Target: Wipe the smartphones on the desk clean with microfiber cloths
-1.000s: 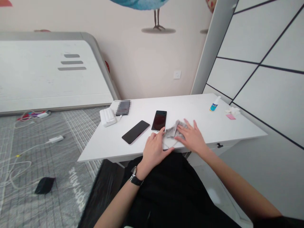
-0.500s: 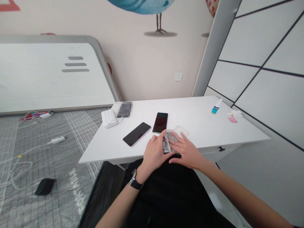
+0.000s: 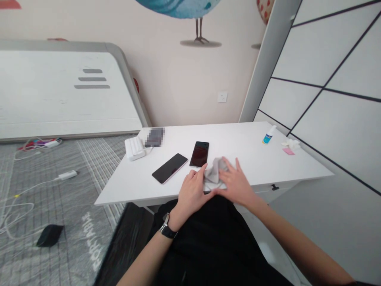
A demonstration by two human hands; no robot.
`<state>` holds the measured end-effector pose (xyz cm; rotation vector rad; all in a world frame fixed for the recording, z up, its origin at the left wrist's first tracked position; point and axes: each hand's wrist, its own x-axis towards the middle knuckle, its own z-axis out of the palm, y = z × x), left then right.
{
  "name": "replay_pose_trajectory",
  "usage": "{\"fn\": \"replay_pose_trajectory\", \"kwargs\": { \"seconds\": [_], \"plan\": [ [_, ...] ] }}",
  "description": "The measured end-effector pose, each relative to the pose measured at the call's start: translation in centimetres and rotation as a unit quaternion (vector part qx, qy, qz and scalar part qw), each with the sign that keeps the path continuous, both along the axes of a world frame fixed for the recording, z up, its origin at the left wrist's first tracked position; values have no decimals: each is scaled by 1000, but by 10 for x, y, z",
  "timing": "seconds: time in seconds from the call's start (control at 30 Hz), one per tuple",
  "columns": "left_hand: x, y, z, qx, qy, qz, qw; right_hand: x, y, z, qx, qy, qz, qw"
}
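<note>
At the table's front edge, my left hand (image 3: 193, 191) curls its thumb and fingers round the side of a clear flat piece (image 3: 212, 185), mostly covered and hard to make out. A crumpled light grey cloth (image 3: 214, 171) lies over it. My right hand (image 3: 236, 183) presses on the cloth with its fingers spread, the thumb meeting the left thumb. Just beyond the hands lies a dark phone (image 3: 199, 154), screen up. To the left, a second black-screened phone (image 3: 170, 168) with a pale pink edge lies at a slant.
The white table (image 3: 268, 167) bears a white box-like device (image 3: 135, 148) and a blurred-out item (image 3: 155, 137) at the left. At right stand a small blue-labelled spray bottle (image 3: 269, 135), white scraps (image 3: 291, 143) and a pink slip (image 3: 288, 151). Cables (image 3: 32, 206) lie on the floor.
My right hand has slid slightly away to the right and its fingers have spread. The cloth has shifted forward and bunched up. My left hand keeps its hold; the view has turned slightly.
</note>
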<state>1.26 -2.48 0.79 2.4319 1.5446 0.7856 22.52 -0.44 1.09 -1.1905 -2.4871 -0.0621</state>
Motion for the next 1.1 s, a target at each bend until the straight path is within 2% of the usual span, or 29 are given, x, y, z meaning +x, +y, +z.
{"fn": "replay_pose_trajectory", "kwargs": {
  "seconds": [0.03,0.07,0.1,0.2,0.23,0.37,0.4,0.5,0.53,0.57,0.67,0.7,0.73,0.8,0.83,0.87,0.93,0.97,1.0,1.1],
  "plan": [
    [0,0,0,-6,-1,-1,1000,-1,-1,0,-9,-6,63,998],
    [0,0,0,-10,-2,0,1000,-2,-2,-1,-16,-4,88,996],
    [0,1,-1,-10,-3,0,1000,-1,-1,-1,-19,-3,81,997],
    [0,0,-1,4,0,-2,1000,3,1,-1,12,26,-67,997],
    [0,0,-2,6,2,-3,1000,4,1,-1,14,30,-76,997],
    [0,-1,-4,-6,17,-4,1000,8,-2,-1,-17,31,120,992],
    [0,-1,-4,-6,15,-4,1000,11,-2,-1,-16,34,116,993],
    [1,-2,-3,4,0,0,1000,21,3,-1,18,41,-34,998],
    [1,-2,-3,5,-2,-1,1000,23,4,-2,22,37,-51,998],
    [1,-2,-3,3,-2,-3,1000,25,4,-3,19,33,-28,999],
    [1,-2,-2,-5,7,-8,1000,26,2,-6,-21,8,117,993],
    [1,-3,-2,-4,8,-6,1000,27,2,-7,-26,-1,125,992],
    [1,-3,-2,-1,8,-3,1000,27,3,-6,-17,-2,93,995],
    [2,-3,-1,5,4,3,1000,27,5,-5,10,6,-21,1000],
    [2,-3,-1,6,3,4,1000,26,6,-4,16,3,-43,999],
    [2,-3,-1,4,3,5,1000,24,5,-4,22,6,-24,999],
    [2,-3,-1,-1,5,0,1000,19,4,-5,-4,4,97,995],
    [2,-3,-1,-2,6,-2,1000,17,3,-5,-17,3,131,991],
    [2,-3,-1,1,6,-3,1000,17,3,-6,-16,4,121,993],
    [2,-3,-2,14,7,3,1000,19,4,-5,21,25,-56,998]
  ]
}}
